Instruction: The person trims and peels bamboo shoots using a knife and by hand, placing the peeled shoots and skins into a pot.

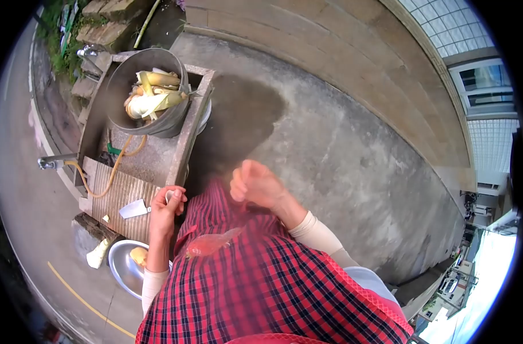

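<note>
My left hand [166, 205] is closed around the handle of a cleaver, and a pale rounded end shows between thumb and fingers. The cleaver's flat metal blade [134, 208] lies over a ridged washboard slab [115, 192] at the sink's near end. My right hand [257, 184] hovers in front of the apron, apart from the sink. Its fingers are curled in and slightly blurred; whatever they may hold is hidden. Nearest to my left forearm is a metal basin [119, 261] with a yellowish peeled piece [139, 255] in it.
A large grey bucket [175, 117] with pale husked shoots [152, 97] stands in the stone sink [184, 146]. A yellow hose [115, 166] runs from a tap [49, 163]. One pale shoot piece [97, 254] lies beside the basin. Wet concrete [238, 114] extends right toward a wall.
</note>
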A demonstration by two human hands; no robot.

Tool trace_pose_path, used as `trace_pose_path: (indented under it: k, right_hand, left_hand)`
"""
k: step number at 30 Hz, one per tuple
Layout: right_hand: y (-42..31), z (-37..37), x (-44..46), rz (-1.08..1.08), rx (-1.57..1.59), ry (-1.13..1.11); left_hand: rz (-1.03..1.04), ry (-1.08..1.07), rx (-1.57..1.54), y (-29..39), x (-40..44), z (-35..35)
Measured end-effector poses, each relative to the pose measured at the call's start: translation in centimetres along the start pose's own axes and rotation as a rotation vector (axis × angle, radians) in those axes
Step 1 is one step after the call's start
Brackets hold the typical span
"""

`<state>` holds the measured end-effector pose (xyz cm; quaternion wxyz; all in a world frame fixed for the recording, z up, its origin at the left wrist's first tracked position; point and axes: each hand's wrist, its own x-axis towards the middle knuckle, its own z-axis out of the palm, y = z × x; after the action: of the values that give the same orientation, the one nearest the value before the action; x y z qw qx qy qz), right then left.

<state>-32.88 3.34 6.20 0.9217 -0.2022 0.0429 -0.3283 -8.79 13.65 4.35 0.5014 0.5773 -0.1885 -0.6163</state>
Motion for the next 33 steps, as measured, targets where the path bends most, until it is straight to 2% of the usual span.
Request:
trace_pose_path:
  k: [4, 7, 9, 10, 13, 16, 19, 25, 28, 33]
  right_hand:
    - [-1.6, -1.3, -1.2, 0.033, -0.023, -0.036]
    - [-3.0, -1.0, -1.7, 0.203, -0.052, 0.128]
    - [-4.1, -0.1, -1.7, 0.296, -0.216, 0.224]
    - [-4.5, 0.1, -1.6, 0.339, -0.3, 0.273]
    - [-5.3, -0.9, -2.1, 0.441, -0.219, 0.202]
    - [-5.4, -0.8, -2.1, 0.424, -0.069, 0.212]
    - [-5.2, -2.2, -2.3, 0.43, -0.044, 0.139]
    - [-5.5, -1.3, -2.3, 0.422, 0.052, 0.177]
    - [-5.4, -2.1, -2.6, 0.42, 0.086, 0.066]
    - [-4.4, -3.7, -3.3, 0.439, 0.185, 0.06]
  left_hand:
    - [0.086, -0.248, 0.142, 4.5, -0.9, 8.3]
    - [0.13, -0.4, 0.142, 5.6, -1.1, 12.9]
    - [0.017, -0.447, 0.062, 6.9, -1.8, 15.8]
    - [0.004, -0.408, 0.081, 6.6, -1.7, 16.3]
    - [-0.03, -0.399, 0.089, 5.9, -1.3, 16.7]
    - [-0.032, -0.381, 0.078, 5.4, -1.2, 17.3]
    - [-0.045, -0.357, 0.043, 5.3, -1.2, 17.9]
    - [-0.04, -0.342, 0.01, 5.1, -1.1, 18.7]
    - [-0.034, -0.325, 0.046, 5.1, -1.4, 19.1]
    - [-0.008, -0.304, 0.121, 5.6, -2.1, 20.0]
